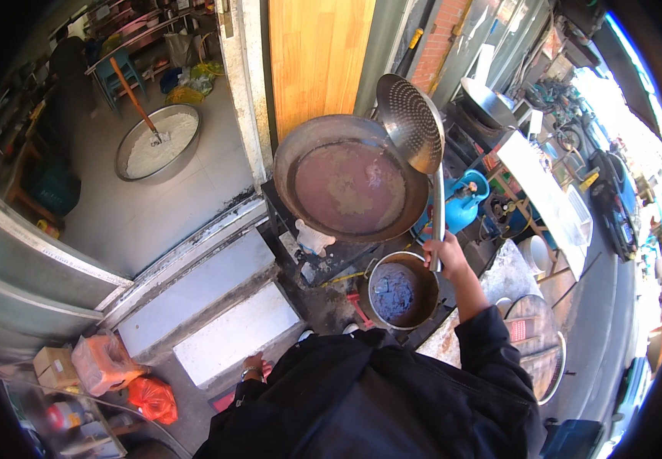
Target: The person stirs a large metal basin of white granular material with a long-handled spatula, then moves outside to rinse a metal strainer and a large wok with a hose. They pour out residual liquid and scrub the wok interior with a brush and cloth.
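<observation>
My right hand (pixel 447 252) is closed around the handle of a large perforated metal skimmer (pixel 414 123), whose bowl is raised over the right rim of a big wok (pixel 288 155). Murky pinkish liquid (pixel 348 186) with patchy foam fills much of the wok. Below my right hand stands a deep metal pot (pixel 431 292) with dark purplish contents (pixel 393 291). A whitish cloth or glove (pixel 312 238) lies by the wok's lower edge. My left hand (pixel 255 365) hangs low beside my body, wearing a wrist band; its fingers are partly hidden, and whether it holds anything is unclear.
Blue gas cylinders (pixel 462 203) stand right of the wok. White-topped steps (pixel 236 335) lead to a doorway; inside, a metal basin (pixel 193 140) of white food holds a long-handled tool. A person (pixel 70 69) stands farther inside. Orange bags (pixel 153 399) and a round wooden lid (pixel 535 344) lie nearby.
</observation>
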`<state>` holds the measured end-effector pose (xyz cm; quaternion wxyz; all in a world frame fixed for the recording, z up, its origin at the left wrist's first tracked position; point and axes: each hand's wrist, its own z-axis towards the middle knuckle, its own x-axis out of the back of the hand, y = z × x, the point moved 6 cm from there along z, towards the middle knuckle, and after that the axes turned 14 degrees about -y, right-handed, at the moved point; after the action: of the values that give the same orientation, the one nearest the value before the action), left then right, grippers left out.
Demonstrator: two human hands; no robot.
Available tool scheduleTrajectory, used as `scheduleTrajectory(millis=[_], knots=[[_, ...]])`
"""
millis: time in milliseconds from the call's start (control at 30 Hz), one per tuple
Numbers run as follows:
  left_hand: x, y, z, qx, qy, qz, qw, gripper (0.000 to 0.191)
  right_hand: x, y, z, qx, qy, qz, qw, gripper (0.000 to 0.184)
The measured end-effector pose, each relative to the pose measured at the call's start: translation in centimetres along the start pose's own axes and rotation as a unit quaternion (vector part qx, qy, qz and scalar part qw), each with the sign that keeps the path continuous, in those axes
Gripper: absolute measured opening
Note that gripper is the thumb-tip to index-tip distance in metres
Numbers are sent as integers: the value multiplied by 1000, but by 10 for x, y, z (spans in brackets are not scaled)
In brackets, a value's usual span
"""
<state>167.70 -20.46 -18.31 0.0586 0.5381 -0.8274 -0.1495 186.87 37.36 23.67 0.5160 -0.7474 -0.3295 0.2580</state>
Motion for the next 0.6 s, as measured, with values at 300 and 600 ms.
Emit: scheduleTrajectory(millis=[300, 600], knots=[[-25, 42, -42, -78, 1, -22, 997, 35, -32, -28, 13, -37, 2, 16, 999, 18], [11, -17, -44, 1, 24, -5, 1000, 41, -53, -37, 2, 76, -31, 43, 996, 20]])
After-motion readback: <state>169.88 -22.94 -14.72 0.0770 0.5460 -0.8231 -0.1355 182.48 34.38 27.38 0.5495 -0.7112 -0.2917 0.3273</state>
